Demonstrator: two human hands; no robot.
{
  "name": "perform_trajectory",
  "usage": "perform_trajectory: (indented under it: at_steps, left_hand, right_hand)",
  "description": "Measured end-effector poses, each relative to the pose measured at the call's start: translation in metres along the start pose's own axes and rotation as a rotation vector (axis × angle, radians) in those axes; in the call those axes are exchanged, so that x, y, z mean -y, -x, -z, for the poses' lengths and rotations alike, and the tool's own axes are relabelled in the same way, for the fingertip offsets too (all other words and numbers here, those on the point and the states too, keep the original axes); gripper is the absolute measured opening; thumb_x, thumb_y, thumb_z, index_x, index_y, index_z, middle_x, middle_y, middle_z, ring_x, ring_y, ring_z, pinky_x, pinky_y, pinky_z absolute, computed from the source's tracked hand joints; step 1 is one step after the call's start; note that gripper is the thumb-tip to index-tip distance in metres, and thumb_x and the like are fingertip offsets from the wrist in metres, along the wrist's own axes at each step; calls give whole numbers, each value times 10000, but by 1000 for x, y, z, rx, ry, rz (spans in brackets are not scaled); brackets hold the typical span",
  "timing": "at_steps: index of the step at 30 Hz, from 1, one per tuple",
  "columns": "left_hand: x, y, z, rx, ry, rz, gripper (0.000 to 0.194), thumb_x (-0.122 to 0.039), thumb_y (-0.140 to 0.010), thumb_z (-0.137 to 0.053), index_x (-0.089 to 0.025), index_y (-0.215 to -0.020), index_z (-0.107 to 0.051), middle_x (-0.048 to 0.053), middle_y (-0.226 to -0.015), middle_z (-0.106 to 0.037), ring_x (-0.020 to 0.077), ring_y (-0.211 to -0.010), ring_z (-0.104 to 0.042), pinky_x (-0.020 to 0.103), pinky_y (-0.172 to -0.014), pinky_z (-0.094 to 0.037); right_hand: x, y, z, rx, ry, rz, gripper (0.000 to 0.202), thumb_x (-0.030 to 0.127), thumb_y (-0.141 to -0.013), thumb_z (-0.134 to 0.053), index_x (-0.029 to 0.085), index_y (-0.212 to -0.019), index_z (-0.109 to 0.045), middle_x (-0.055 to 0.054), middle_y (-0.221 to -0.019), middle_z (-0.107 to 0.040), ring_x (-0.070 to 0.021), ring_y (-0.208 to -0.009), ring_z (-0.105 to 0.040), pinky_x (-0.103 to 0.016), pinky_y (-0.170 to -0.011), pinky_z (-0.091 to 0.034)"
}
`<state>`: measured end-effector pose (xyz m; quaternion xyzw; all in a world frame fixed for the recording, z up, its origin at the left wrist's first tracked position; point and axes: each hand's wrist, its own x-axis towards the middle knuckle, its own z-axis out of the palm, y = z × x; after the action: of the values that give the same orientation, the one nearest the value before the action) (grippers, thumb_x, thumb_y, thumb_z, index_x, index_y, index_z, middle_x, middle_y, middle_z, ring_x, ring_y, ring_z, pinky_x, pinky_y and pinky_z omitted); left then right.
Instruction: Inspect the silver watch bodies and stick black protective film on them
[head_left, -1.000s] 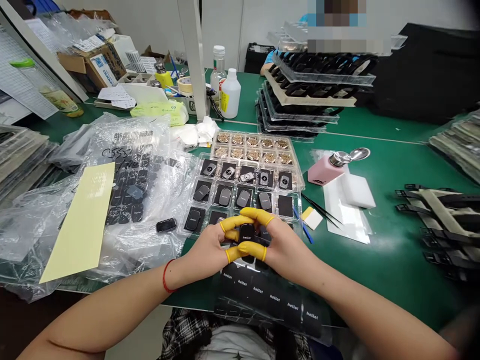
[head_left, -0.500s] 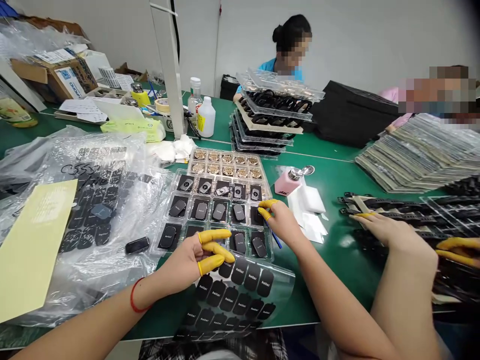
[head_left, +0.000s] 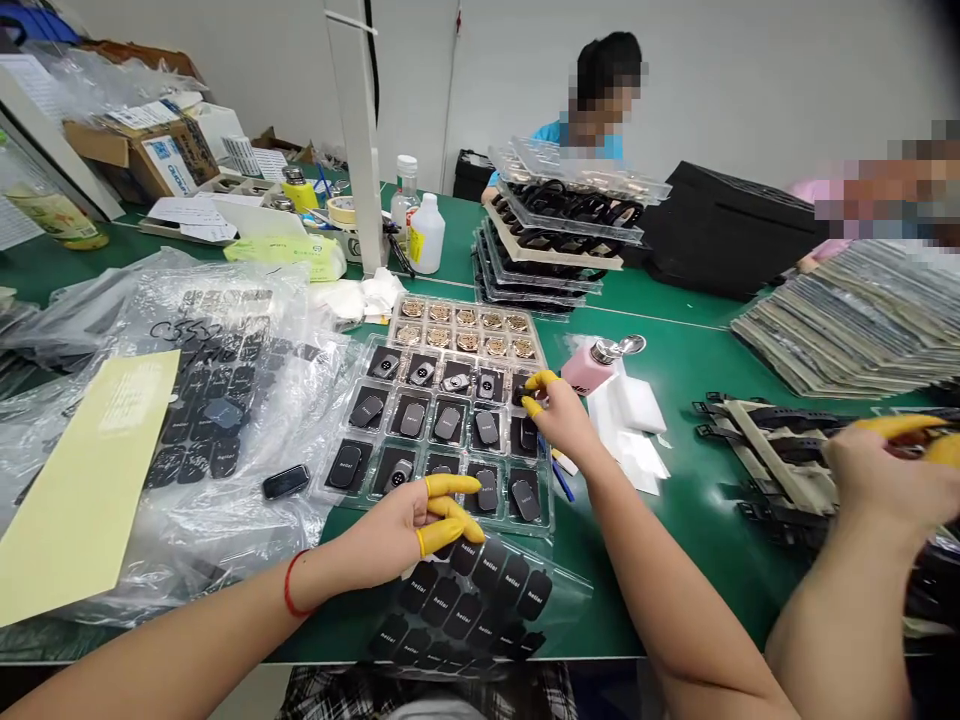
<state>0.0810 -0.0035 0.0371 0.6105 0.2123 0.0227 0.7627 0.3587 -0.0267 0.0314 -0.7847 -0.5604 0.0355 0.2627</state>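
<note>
My left hand, with yellow finger covers and a red string at the wrist, pinches the top edge of a clear sheet of black "hello!" stickers. The sheet hangs over the table's front edge. My right hand, also in yellow finger covers, closes on a small dark watch piece at the right side of a clear tray. Watch faces, several with "hello!" stickers, lie in its compartments. Behind them is a section of round gold-coloured parts. A dark watch face lies left of the tray.
Plastic bags and a yellow paper cover the left. A pink pump bottle, white wipes and a blue pen lie right of the tray. Stacked trays stand behind. A co-worker's hands are over watch straps at right.
My right hand has moved up the tray's right column to a dark piece. My left hand still holds the sheet. The co-worker's hand has lifted off the straps, and the view has shifted slightly.
</note>
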Motion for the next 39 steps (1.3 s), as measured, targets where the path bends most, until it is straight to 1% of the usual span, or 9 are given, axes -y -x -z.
perform_trajectory:
  at_steps: [3,8,12,17,23,26,29,33,39]
  left_hand:
    - [-1,0,-1,-54,-22,-18,439,-442,-895,-521,-156,-1229,-513,118,-1060,-674,193,-1007,-602,323,-869,-444]
    - [7,-1,-9,-3,111,-54,709,-338,-796,-673,-186,-1385,-309,87,-1059,-636,179,-929,-603,322,-816,-475]
    - [12,8,-19,-54,-104,-112,701,-324,-783,-686,-239,-1397,-357,99,-1259,-572,225,-1050,-588,369,-908,-471]
    - [23,32,-35,-130,-343,-162,737,-303,-835,-618,-247,-1475,-258,91,-1336,-549,257,-1133,-558,397,-995,-425]
    - [54,55,-56,-235,42,-93,638,-252,-803,-662,-229,-1377,-382,70,-1166,-618,202,-993,-606,305,-854,-488]
    - [68,72,-59,-290,209,2,556,-253,-770,-707,-199,-1262,-456,37,-1014,-617,163,-917,-595,284,-825,-475]
    - [75,93,-56,-336,289,94,608,-274,-772,-716,-193,-1288,-404,-7,-871,-569,120,-792,-553,280,-782,-461]
    - [74,109,-54,-329,248,90,648,-251,-796,-689,-207,-1337,-336,-1,-885,-571,126,-833,-548,307,-838,-443]
    - [67,103,-60,-334,171,42,556,-264,-816,-661,-220,-1288,-370,8,-908,-590,141,-858,-571,311,-841,-443]
  right_hand:
    - [33,35,9,-43,-67,51,274,140,-826,-542,176,-1098,-532,-80,-951,-615,-213,-810,-569,-374,-764,-484]
    - [91,106,14,133,-336,496,193,77,-878,-499,222,-987,-563,-56,-956,-612,-177,-876,-576,-304,-756,-508]
    - [99,135,11,224,-476,407,248,27,-861,-449,223,-949,-573,-47,-960,-602,-162,-877,-574,-302,-760,-516]
    - [96,144,4,255,-667,69,161,128,-831,-583,227,-957,-571,-7,-844,-578,-145,-744,-578,-290,-687,-527]
    - [111,168,-8,213,-555,311,111,140,-880,-550,232,-843,-600,-30,-872,-619,-180,-830,-567,-329,-740,-481]
    - [101,178,-10,249,-501,245,88,161,-889,-544,220,-831,-573,-22,-792,-630,-173,-733,-568,-314,-668,-471]
    - [85,179,-15,214,-133,153,67,152,-858,-568,195,-897,-603,-56,-768,-645,-221,-720,-575,-369,-662,-457]
    - [85,168,-30,83,181,355,231,133,-890,-497,168,-1073,-632,-151,-1062,-661,-285,-865,-582,-428,-724,-445]
    - [108,142,-44,393,84,466,216,89,-879,-472,153,-947,-666,-117,-902,-656,-236,-769,-592,-353,-655,-465]
